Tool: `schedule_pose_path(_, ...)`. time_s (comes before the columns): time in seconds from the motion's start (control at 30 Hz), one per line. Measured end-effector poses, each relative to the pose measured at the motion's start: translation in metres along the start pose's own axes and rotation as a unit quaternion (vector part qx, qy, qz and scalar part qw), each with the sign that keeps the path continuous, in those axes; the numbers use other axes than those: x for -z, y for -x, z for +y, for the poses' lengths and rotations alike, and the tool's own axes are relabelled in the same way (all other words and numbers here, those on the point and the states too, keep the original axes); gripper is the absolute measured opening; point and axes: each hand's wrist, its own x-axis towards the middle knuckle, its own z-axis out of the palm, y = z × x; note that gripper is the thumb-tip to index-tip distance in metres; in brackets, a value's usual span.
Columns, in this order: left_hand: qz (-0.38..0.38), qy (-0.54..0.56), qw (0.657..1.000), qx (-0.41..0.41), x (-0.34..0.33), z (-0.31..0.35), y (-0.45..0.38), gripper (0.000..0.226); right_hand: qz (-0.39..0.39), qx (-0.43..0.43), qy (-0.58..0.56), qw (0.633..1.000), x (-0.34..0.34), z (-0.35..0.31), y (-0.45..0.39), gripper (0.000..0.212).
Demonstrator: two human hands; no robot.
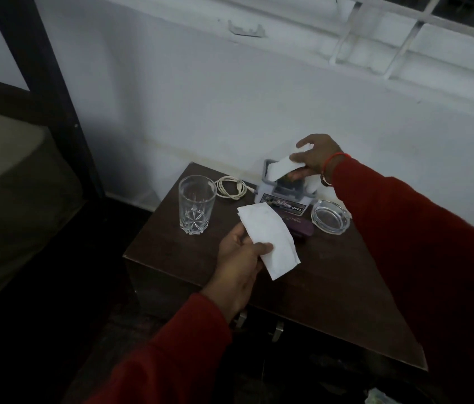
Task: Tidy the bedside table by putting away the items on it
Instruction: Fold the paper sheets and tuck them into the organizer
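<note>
A dark wooden bedside table [332, 287] stands against the white wall. My left hand [238, 258] holds a folded white paper [268, 237] above the table's middle. My right hand [317, 157] grips a second white paper [284, 166] over a small grey holder box [284, 196] at the back of the table. The paper's lower end dips into the box. A cut-glass tumbler [196, 204] stands upright at the left. A coiled white cable [230, 188] lies behind it. A clear glass ashtray [330, 217] sits at the right. A purple case [301, 225] lies in front of the box, partly hidden by the paper.
A dark bed frame post [43, 71] and a mattress [5, 182] are at the left. The table front has metal drawer handles [276, 330]. A window with a white grille [404, 30] is at the upper right. The floor below is dark.
</note>
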Motion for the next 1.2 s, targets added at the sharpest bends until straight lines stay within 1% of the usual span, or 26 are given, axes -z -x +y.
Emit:
schedule_pose_path(0.07, -0.005, -0.001, 1.000, -0.001, 0.000, 0.000, 0.001, 0.058, -0.045, -0.010, -0.083, 0.995, -0.008, -0.006, -0.001, 0.051)
schedule_pose_path(0.13, -0.008, 0.002, 1.000, -0.001, -0.001, 0.000, 0.001, 0.057, -0.074, -0.026, -0.104, 0.991, -0.014, -0.010, -0.002, 0.058)
schedule_pose_path(0.17, -0.008, 0.003, 1.000, -0.001, -0.001, 0.000, 0.001, 0.057, -0.072, -0.032, -0.101, 0.992, -0.016, -0.011, -0.003, 0.058)
schedule_pose_path(0.23, -0.008, 0.007, 1.000, -0.002, -0.001, 0.000, 0.001, 0.057, -0.028, -0.021, -0.087, 0.996, -0.015, -0.013, 0.000, 0.051)
schedule_pose_path(0.3, -0.005, 0.013, 1.000, -0.006, 0.000, 0.001, 0.002, 0.056, 0.044, 0.029, -0.046, 0.998, -0.013, -0.012, 0.012, 0.039)
schedule_pose_path(0.33, -0.003, 0.021, 1.000, -0.011, -0.001, 0.002, 0.002, 0.056, 0.067, 0.061, -0.022, 0.996, -0.013, -0.011, 0.022, 0.033)
schedule_pose_path(0.37, 0.000, 0.036, 0.999, -0.017, -0.001, 0.003, 0.002, 0.055, 0.065, 0.086, -0.006, 0.994, -0.013, -0.007, 0.033, 0.031)
schedule_pose_path(0.4, 0.004, 0.057, 0.998, -0.024, -0.002, 0.004, 0.002, 0.054, 0.034, 0.097, 0.003, 0.995, -0.013, -0.001, 0.047, 0.033)
schedule_pose_path(0.43, 0.009, 0.082, 0.996, -0.032, -0.002, 0.006, 0.001, 0.054, -0.027, 0.089, 0.010, 0.996, -0.014, 0.006, 0.064, 0.039)
schedule_pose_path(0.47, 0.014, 0.107, 0.993, -0.040, -0.003, 0.008, 0.001, 0.054, -0.105, 0.068, 0.016, 0.992, -0.016, 0.013, 0.081, 0.044)
schedule_pose_path(0.5, 0.018, 0.129, 0.990, -0.048, -0.004, 0.009, 0.001, 0.054, -0.177, 0.042, 0.020, 0.983, -0.017, 0.021, 0.096, 0.043)
schedule_pose_path(0.53, 0.021, 0.148, 0.987, -0.054, -0.005, 0.010, 0.002, 0.054, -0.226, 0.022, 0.023, 0.974, -0.018, 0.029, 0.109, 0.039)
schedule_pose_path(0.57, 0.025, 0.165, 0.984, -0.058, -0.005, 0.011, 0.002, 0.054, -0.248, 0.011, 0.030, 0.968, -0.018, 0.037, 0.117, 0.037)
schedule_pose_path(0.63, 0.031, 0.194, 0.979, -0.060, -0.006, 0.012, 0.003, 0.054, -0.252, 0.009, 0.028, 0.967, -0.014, 0.048, 0.124, 0.035)
schedule_pose_path(0.67, 0.033, 0.208, 0.976, -0.057, -0.006, 0.012, 0.003, 0.053, -0.253, 0.008, 0.010, 0.967, -0.012, 0.051, 0.126, 0.035)
schedule_pose_path(0.73, 0.032, 0.232, 0.971, -0.046, -0.006, 0.011, 0.004, 0.051, -0.253, -0.004, -0.068, 0.965, -0.008, 0.054, 0.126, 0.037)
schedule_pose_path(0.8, 0.029, 0.244, 0.969, -0.034, -0.006, 0.011, 0.004, 0.044, -0.236, -0.017, -0.140, 0.961, -0.004, 0.051, 0.124, 0.039)
schedule_pose_path(0.87, 0.036, 0.231, 0.972, -0.023, -0.006, 0.009, 0.003, 0.038, -0.201, -0.002, -0.167, 0.965, 0.003, 0.044, 0.119, 0.032)
schedule_pose_path(0.9, 0.042, 0.215, 0.976, -0.015, -0.006, 0.008, 0.002, 0.036, -0.175, 0.014, -0.163, 0.971, 0.008, 0.039, 0.115, 0.027)
schedule_pose_path(0.97, 0.054, 0.167, 0.984, 0.001, -0.005, 0.005, 0.001, 0.037, -0.108, 0.062, -0.107, 0.986, 0.020, 0.025, 0.100, 0.026)
schedule_pose_path(1.03, 0.050, 0.117, 0.992, 0.011, -0.004, 0.001, 0.001, 0.036, -0.043, 0.130, -0.023, 0.990, 0.033, 0.009, 0.079, 0.028)
schedule_pose_path(1.1, 0.041, 0.085, 0.995, 0.018, -0.004, -0.001, 0.000, 0.032, 0.012, 0.188, 0.047, 0.981, 0.044, -0.006, 0.052, 0.028)
schedule_pose_path(1.2, 0.036, 0.062, 0.997, 0.026, -0.003, -0.001, -0.003, 0.024, 0.060, 0.221, 0.112, 0.967, 0.051, -0.019, 0.017, 0.024)
